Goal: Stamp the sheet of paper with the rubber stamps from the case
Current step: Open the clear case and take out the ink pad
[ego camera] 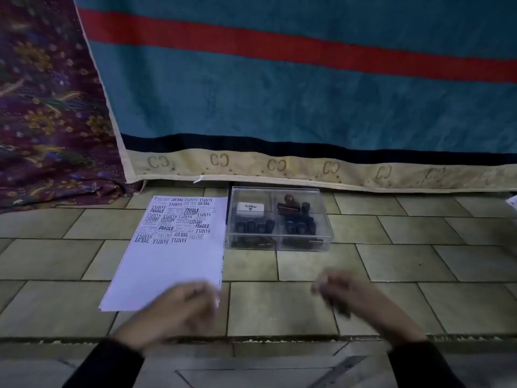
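A white sheet of paper [170, 264] lies on the tiled floor, its far half covered with dark stamped words such as SAMPLE, FRAGILE and AIR MAIL. To its right stands a clear plastic case [279, 219] with the lid on, holding several dark rubber stamps [299, 222] and a white ink pad box [250, 210]. My left hand [179, 309] hovers blurred over the sheet's near right corner and holds nothing I can make out. My right hand [355, 298] is blurred above bare tiles, well short of the case; nothing shows in it.
A teal blanket with a red stripe and a beige border [279, 166] hangs right behind the case and sheet. Purple patterned cloth [50, 121] fills the far left. A groove in the floor [251, 338] crosses near my wrists.
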Demonstrator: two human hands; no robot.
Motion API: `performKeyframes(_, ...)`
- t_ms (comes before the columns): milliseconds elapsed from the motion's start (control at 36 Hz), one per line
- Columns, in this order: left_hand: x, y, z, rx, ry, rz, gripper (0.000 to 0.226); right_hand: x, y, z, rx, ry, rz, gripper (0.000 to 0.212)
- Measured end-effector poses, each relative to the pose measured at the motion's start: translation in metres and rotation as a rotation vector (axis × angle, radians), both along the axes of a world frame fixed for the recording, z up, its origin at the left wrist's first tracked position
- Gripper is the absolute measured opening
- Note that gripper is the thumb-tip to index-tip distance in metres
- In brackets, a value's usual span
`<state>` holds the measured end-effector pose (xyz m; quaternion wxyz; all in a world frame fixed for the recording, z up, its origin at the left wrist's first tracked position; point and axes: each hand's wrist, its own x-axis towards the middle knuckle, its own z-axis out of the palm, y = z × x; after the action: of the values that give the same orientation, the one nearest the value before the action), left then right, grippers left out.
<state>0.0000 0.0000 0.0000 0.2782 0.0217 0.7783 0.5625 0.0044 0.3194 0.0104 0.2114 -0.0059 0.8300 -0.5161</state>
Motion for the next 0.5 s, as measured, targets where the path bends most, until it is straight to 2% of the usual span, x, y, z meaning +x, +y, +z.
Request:
performKeyframes(111, -0.073, 0.016, 0.016, -0.008, 0.289, 0.286, 0.017, -0.078, -0.011, 0.016, 0.133, 0.381, -0.444, 0.005)
performKeyframes(139, -0.09, 0.022, 0.017, -0.012, 0.314, 0.33, 0.016, -0.096, -0.014, 0.016, 0.2, 0.428, -0.503, 0.007)
performKeyframes(167, -0.104, 0.028, 0.014, -0.037, 0.325, 0.36, 0.015, -0.11, -0.016, 0.014, 0.287, 0.45, -0.541, 0.018)
performKeyframes(250, -0.138, 0.038, 0.005, -0.158, 0.346, 0.377, 0.013, -0.14, -0.013, 0.002, 0.477, 0.431, -0.578, 0.037)
performKeyframes(361, -0.156, 0.047, -0.008, -0.346, 0.355, 0.32, 0.031, -0.153, -0.01, -0.015, 0.653, 0.351, -0.571, 0.032)
performKeyframes(500, -0.163, 0.053, -0.016, -0.418, 0.411, 0.31, 0.028, -0.157, -0.003, -0.024, 0.613, 0.342, -0.591, 0.023)
